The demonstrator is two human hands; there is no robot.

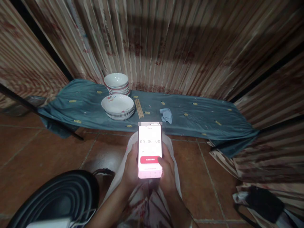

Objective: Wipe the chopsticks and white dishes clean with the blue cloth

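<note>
Held upright over my lap is a lit phone (150, 148), its screen showing a timer at 00:00:00 above a red button. My left hand (130, 164) grips the phone's left edge. On the right edge, my right hand (168, 169) grips it too, with the thumb over the right end of the red button. Beyond the phone, a stack of white plates (118, 106) with floral marks sits on the cloth-covered bench. Behind them rises a stack of white bowls (116, 80). Several wooden chopsticks (139, 108) lie beside the plates, and a crumpled light-blue cloth (166, 115) rests further right.
A blue-green cloth (201, 117) with a pineapple pattern covers the low bench. Striped curtains (152, 47) hang behind it. At lower left stands a round black ridged object (61, 196) with a white device (49, 223) on it. A dark bag (264, 204) lies at lower right.
</note>
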